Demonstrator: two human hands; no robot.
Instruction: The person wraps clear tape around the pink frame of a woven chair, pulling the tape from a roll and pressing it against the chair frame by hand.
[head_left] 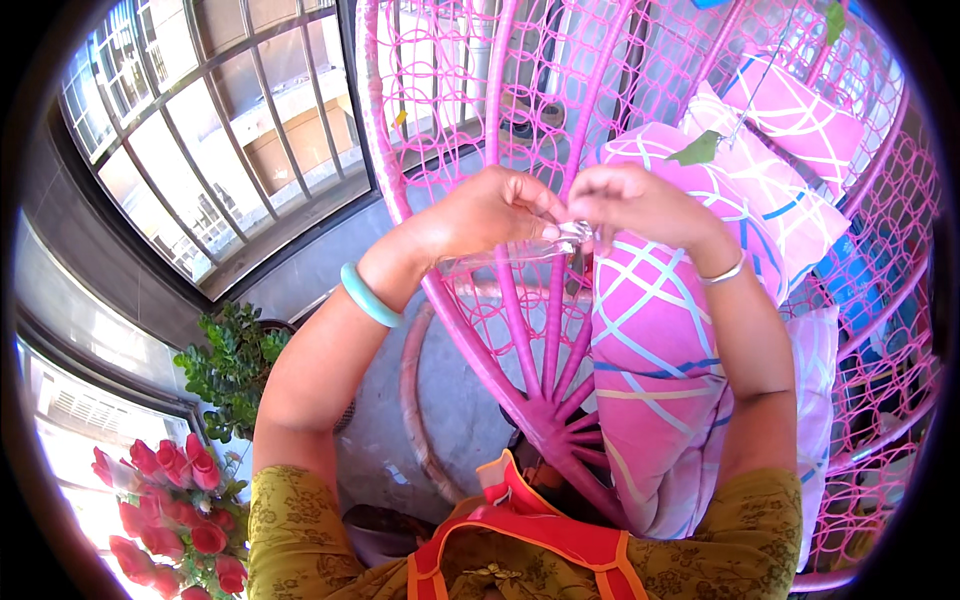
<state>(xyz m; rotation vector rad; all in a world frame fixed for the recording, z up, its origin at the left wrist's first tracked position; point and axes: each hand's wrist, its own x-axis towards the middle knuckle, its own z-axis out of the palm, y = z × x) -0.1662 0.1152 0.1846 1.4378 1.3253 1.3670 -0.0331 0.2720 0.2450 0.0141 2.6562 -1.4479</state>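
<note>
So, left hand (pixel 490 212) pinches some clear plastic (pixel 548 244) over the pink woven chair (pixel 542 415); right hand (pixel 645 205) curls at its scrunched end, grip unclear. Can't tell if it's labelled.

Just off centre toward one o'clock, a clear, crumpled strip of plastic-like film (pixel 500 254) gleams. At twelve, the pink looped lattice (pixel 500 60) of the chair looks like smooth plastic cord with a faint sheen. Toward three, the pink, white-striped cushion (pixel 650 300) is soft, matt cloth. The pale turquoise ring bangle (pixel 366 300) at nine looks polished; the thin silver bracelet (pixel 727 273) at three, shiny metal. Red rosebuds (pixel 208 538) at eight seem satiny fabric.
</note>
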